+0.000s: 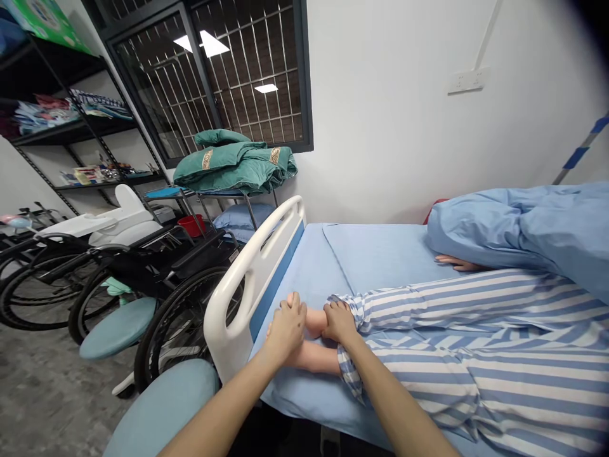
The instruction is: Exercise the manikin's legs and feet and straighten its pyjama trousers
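A figure in blue-and-white striped trousers [419,304] lies on the bed with both legs stretched toward the footboard; whether it is a person or a manikin I cannot tell. My left hand [288,325] is wrapped over the foot of the far leg, and most of that foot is hidden under it. Around the ankle [316,322] of the same leg, right by the trouser hem, my right hand [339,322] is closed. The near leg's bare shin [318,357] rests on the sheet below my hands, its trouser cuff [349,374] loosely bunched.
The white footboard [228,298] rises just left of the feet. A blue quilt [518,222] covers the figure's upper part, with one hand [459,263] showing. Wheelchairs [190,304], round stools [166,406] and a shelf rack [71,133] stand to the left.
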Tool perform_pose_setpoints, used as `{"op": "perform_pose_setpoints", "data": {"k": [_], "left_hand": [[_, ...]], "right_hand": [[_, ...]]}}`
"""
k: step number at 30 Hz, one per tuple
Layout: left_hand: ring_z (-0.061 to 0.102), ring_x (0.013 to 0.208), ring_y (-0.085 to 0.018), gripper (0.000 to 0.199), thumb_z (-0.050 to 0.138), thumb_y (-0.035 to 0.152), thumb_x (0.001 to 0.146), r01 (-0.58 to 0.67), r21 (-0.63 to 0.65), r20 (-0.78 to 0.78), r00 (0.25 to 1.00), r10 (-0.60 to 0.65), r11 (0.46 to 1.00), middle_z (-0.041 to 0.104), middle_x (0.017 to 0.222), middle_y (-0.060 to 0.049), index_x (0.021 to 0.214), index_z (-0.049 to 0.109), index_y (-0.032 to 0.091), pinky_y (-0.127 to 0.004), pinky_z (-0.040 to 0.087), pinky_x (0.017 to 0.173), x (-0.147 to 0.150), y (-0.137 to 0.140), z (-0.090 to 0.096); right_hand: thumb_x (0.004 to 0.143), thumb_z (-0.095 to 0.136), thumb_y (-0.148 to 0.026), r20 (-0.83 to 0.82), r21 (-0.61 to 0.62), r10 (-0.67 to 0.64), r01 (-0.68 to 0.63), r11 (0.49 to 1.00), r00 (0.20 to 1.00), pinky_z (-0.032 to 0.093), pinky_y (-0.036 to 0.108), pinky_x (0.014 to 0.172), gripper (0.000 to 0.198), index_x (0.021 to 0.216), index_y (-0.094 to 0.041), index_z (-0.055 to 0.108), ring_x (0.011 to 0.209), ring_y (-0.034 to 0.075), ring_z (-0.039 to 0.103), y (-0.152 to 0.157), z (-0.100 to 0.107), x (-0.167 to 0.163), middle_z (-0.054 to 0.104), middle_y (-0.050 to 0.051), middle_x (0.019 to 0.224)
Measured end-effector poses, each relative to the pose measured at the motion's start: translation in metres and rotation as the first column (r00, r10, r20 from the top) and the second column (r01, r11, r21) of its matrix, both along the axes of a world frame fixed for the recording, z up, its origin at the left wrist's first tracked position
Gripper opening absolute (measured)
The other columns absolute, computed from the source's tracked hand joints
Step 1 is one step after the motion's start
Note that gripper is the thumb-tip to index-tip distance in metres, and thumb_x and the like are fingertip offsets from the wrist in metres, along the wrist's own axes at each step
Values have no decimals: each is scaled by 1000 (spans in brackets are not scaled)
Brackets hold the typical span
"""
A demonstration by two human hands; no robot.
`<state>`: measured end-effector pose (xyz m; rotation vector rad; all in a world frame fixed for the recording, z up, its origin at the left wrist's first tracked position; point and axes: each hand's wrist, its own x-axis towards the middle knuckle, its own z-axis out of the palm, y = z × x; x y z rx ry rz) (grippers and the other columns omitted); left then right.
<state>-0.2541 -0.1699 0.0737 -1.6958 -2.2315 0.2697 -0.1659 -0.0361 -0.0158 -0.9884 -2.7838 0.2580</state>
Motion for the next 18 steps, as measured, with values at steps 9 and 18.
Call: {"op": "perform_pose_setpoints", "data": {"k": [9,18], "left_hand": [[46,97,-26,43,37,18,76,26,133,-54,998,-19,991,43,123,-12,119,42,19,-40,37,78,-10,-42,-5],[59,62,-20,35,23,26,83,-251,127,81,967,242,960,58,80,-8,93,55,17,-29,41,51,-21,-45,-9]], "right_hand": [[53,64,-32,16,-6,-4,4,1000,1000,23,36,90,48,97,-15,53,101,25,40,-2,6,1,52,11,103],[50,64,-33,-32,16,-15,15,1000,999,21,38,91,48,94,-16,53,100,26,40,0,-1,-1,52,10,101]]}}
